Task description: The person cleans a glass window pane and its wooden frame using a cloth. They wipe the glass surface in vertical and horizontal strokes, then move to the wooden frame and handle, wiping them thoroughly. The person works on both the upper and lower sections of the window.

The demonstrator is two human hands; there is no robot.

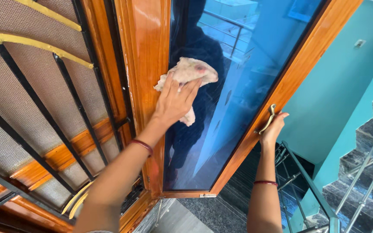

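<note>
My left hand (175, 101) presses a crumpled beige cloth (189, 71) flat against the blue-tinted glass pane (238, 86) of an open wooden-framed window sash (145, 51), close to its left frame member. My right hand (273, 128) grips the brass handle (269, 119) on the sash's right frame member. Both wrists wear thin dark red bangles. A dark reflection of a person shows in the glass behind the cloth.
To the left is a fixed wooden frame with a fine mesh screen and black and yellow metal bars (44, 95). Below right, a dark stone staircase (368, 151) with a steel railing (311, 190) runs along teal walls (333, 86).
</note>
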